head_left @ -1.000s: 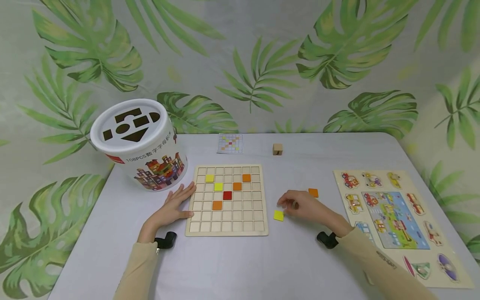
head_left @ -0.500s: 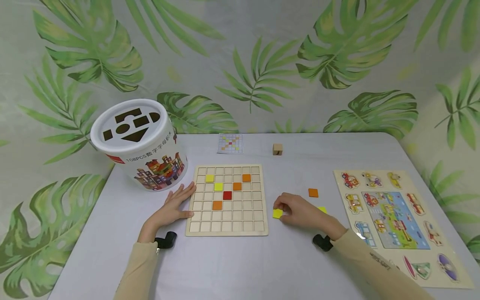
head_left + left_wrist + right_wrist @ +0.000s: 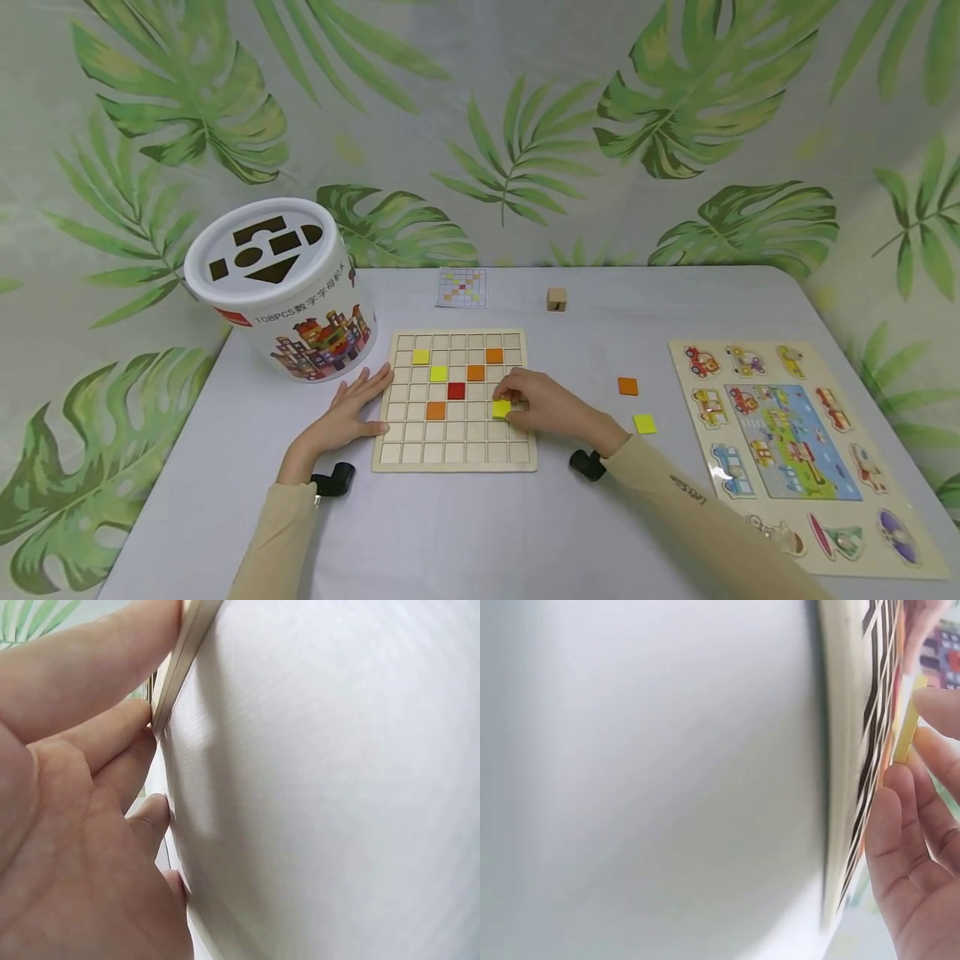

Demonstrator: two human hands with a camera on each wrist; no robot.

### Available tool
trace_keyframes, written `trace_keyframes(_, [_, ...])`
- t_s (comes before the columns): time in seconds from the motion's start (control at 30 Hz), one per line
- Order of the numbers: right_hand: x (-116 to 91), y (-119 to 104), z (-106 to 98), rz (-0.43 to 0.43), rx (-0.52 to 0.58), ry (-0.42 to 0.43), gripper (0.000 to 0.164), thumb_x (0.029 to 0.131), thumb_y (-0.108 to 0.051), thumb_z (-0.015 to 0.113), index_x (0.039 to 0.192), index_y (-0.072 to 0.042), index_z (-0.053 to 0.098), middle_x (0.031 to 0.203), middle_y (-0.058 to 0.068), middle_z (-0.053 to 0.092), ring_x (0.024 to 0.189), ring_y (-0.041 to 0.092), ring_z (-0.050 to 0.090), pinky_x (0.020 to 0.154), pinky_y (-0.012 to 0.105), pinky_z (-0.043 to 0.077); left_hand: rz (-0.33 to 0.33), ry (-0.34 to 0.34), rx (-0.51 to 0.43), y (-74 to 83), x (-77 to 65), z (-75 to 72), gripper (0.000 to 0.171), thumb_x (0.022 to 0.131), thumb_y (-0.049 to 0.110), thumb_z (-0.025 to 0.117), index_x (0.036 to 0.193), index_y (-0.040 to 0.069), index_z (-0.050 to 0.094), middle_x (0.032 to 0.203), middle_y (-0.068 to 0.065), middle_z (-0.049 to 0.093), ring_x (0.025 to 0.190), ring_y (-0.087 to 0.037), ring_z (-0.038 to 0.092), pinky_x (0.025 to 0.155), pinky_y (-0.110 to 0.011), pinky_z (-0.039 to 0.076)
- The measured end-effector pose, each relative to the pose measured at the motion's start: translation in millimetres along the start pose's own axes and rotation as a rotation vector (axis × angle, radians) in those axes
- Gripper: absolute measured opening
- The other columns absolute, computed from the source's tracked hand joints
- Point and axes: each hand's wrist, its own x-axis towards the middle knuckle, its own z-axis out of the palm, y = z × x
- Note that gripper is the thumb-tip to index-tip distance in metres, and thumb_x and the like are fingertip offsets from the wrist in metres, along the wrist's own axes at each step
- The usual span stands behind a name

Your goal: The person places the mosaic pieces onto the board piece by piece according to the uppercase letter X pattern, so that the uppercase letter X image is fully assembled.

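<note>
A wooden grid board (image 3: 454, 463) lies on the table, with two yellow tiles, two orange tiles near the upper right, another orange tile (image 3: 436, 411) and a red tile (image 3: 456, 391) in its squares. My left hand (image 3: 347, 421) touches the board's left edge with straight fingers; the left wrist view shows fingertips (image 3: 139, 712) against that edge. Over the board's right part, my right hand (image 3: 543, 402) pinches a yellow tile (image 3: 500, 409) between thumb and fingers. In the right wrist view that yellow tile (image 3: 907, 727) is tilted just off the grid.
An orange tile (image 3: 627, 386) and a yellow tile (image 3: 644, 424) lie right of the board. Behind it are a pattern card (image 3: 461, 287) and a wooden cube (image 3: 556, 300). A white bucket (image 3: 315, 308) stands left, a picture puzzle (image 3: 885, 467) lies right.
My right hand has taken up a yellow tile from the table and carried it left, over the board. My left hand stays at the board's edge.
</note>
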Motion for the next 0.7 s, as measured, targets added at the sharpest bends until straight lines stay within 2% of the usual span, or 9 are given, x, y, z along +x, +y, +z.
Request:
trace_keyframes(0.27, [25.1,-16.0,12.1,0.025,-0.075,-0.049,0.020,0.083,-0.002,0.067,0.102,-0.006,0.067,0.094,-0.001,0.057,0.082,0.014,0.049,0.073,0.026,0.046,-0.005,0.005,-0.004,2.4,0.2,0.1,0.082,0.082,0.015,0.072,0.149,0.002,0.027,0.157,-0.012,0.016,0.143,-0.038,-0.002,0.110,-0.055,-0.014])
trace_keyframes(0.57, [31.0,-17.1,19.7,0.021,-0.114,-0.058,0.020,0.082,-0.003,0.068,0.102,-0.008,0.068,0.100,-0.002,0.058,0.087,0.013,0.049,0.078,0.026,0.047,-0.006,0.007,-0.004,3.1,0.1,-0.2,0.082,0.082,0.014,0.072,0.149,0.002,0.028,0.157,-0.012,0.016,0.143,-0.038,-0.002,0.110,-0.055,-0.014])
trace_keyframes(0.7, [26.9,-14.8,17.6,0.023,-0.077,-0.043,0.022,0.083,-0.003,0.067,0.104,-0.008,0.067,0.101,-0.002,0.059,0.088,0.012,0.050,0.080,0.027,0.048,-0.010,0.008,-0.009,2.9,0.4,0.5,0.082,0.081,0.013,0.072,0.149,0.002,0.028,0.157,-0.012,0.016,0.143,-0.038,-0.002,0.110,-0.055,-0.014])
